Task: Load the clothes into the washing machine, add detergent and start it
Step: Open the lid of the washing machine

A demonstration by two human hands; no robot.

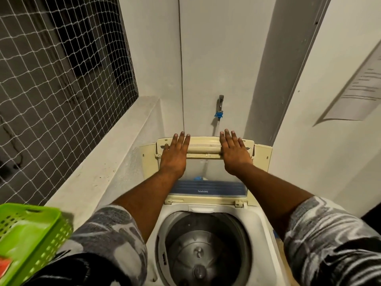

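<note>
A white top-loading washing machine stands below me with its steel drum showing no clothes. Its yellowed folding lid is raised against the back wall. My left hand lies flat on the lid's left part, fingers straight. My right hand lies flat on the lid's right part in the same way. A green plastic laundry basket sits at the lower left, with something red at its corner.
A tap with a blue fitting juts from the wall just behind the lid. A concrete ledge under a netted window runs along the left. A paper notice hangs on the right wall.
</note>
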